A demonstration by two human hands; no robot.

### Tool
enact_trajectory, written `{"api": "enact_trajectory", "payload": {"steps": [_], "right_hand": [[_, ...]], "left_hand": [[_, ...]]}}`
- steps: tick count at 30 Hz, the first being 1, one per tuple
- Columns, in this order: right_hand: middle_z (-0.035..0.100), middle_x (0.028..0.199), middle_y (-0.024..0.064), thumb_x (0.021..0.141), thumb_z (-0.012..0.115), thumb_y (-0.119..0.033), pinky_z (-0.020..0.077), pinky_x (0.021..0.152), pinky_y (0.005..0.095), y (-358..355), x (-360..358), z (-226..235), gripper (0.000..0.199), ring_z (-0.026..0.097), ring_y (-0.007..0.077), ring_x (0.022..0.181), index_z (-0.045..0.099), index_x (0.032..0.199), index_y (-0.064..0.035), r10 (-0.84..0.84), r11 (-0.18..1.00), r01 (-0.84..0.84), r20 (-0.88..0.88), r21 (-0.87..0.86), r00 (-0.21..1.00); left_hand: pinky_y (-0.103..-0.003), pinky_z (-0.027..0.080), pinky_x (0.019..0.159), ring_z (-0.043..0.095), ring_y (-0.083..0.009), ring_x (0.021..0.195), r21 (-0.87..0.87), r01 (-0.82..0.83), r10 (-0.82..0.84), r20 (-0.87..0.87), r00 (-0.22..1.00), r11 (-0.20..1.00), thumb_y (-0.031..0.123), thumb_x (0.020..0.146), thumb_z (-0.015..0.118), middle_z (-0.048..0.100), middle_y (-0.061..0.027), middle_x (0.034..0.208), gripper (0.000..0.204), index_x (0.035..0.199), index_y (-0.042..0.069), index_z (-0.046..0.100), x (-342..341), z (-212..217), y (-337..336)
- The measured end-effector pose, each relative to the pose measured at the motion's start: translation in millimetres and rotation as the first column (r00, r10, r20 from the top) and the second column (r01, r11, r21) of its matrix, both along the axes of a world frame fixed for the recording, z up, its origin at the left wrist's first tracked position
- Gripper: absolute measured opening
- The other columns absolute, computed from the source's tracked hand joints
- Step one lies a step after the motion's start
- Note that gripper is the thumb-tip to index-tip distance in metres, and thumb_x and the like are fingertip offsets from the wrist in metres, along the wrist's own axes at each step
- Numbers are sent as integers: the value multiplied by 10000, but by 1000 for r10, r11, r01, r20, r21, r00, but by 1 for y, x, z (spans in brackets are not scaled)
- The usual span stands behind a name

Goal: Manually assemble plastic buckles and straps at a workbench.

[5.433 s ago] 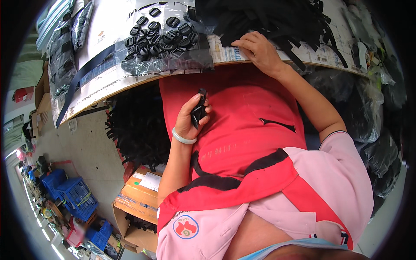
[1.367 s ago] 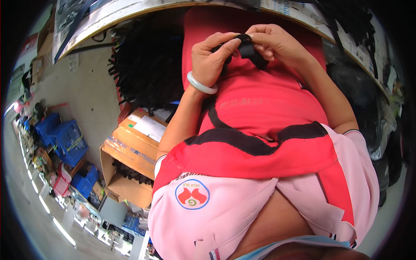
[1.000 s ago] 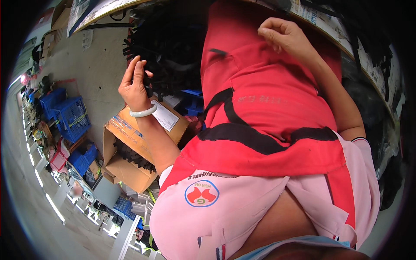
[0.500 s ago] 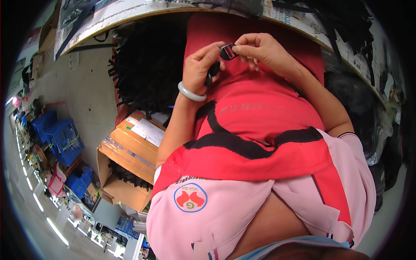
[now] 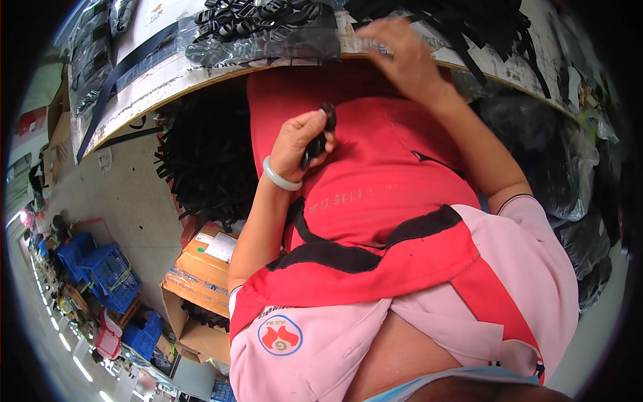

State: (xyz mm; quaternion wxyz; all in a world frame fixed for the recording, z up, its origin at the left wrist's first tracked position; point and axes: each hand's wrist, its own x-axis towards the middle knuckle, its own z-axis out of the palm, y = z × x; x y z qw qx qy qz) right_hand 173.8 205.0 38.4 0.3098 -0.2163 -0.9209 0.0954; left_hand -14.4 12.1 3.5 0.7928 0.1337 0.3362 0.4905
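Observation:
My left hand (image 5: pixel 301 144) is closed in front of the red apron (image 5: pixel 375 154). A black plastic buckle (image 5: pixel 328 115) sticks up past the thumb, and more black material (image 5: pixel 312 151) shows between the palm and the curled fingers. Its exact shape is hidden. Over the near edge of the table (image 5: pixel 151 74), my right hand (image 5: pixel 405 57) has its fingers apart and somewhat blurred, with nothing visible in them. It is nearest to the black straps (image 5: pixel 462 27) and to a heap of black buckles (image 5: pixel 261 19) on clear plastic.
Beneath the table, at left, hangs a mass of black strips (image 5: pixel 204 154). An open cardboard box (image 5: pixel 194 275) stands beside my left arm. Farther left are blue crates (image 5: pixel 110 275) on the floor. Dark plastic bags (image 5: pixel 529 161) lie to the right.
My hands were together at a black buckle; now they are apart. The right has moved up over the table edge, and the left has lowered with the buckle. More of the tabletop shows.

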Motion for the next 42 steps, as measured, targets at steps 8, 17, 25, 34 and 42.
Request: {"api": "enact_trajectory", "payload": {"steps": [8,17,25,34,42], "right_hand": [[650,823,74,875,655,-141,482,608,294,-7,13,8,195,619,211,678,650,1054,-63,-52,987,44,-52,-152,997],[622,675,51,947,580,-208,450,419,210,-72,-12,35,197,581,86,489,602,940,-13,-75,-178,-29,-15,-984,997],[628,716,50,954,584,-236,482,492,196,-80,-26,14,229,596,81,550,600,985,-10,-239,-298,-279,-212,-913,948],[650,801,32,902,667,-198,500,663,203,-66,-27,5,243,611,83,696,641,1044,-3,-168,-162,-224,-197,-961,966],[544,710,-20,905,642,-127,416,645,202,-80,-22,38,132,500,53,693,635,913,5,31,631,-264,-317,-730,948]], "left_hand": [[-187,356,423,538,-54,527,25,-295,266,-507,820,955,186,913,647,630,-22,651,201,893,-7,697,15,20,15],[-177,396,513,526,-34,582,265,-435,506,-553,663,860,72,874,677,628,10,707,175,1017,-27,699,25,22,13],[-198,423,542,553,-57,633,629,-272,685,-674,274,728,34,850,692,627,-8,751,183,1028,-12,694,26,-8,18],[-213,438,478,597,-108,574,41,-450,440,-310,843,892,98,872,678,679,-68,799,247,1078,-35,648,14,19,12],[-201,435,492,607,-106,573,153,-506,525,-368,768,849,120,861,704,684,-70,781,205,985,-43,696,16,24,18]]}}
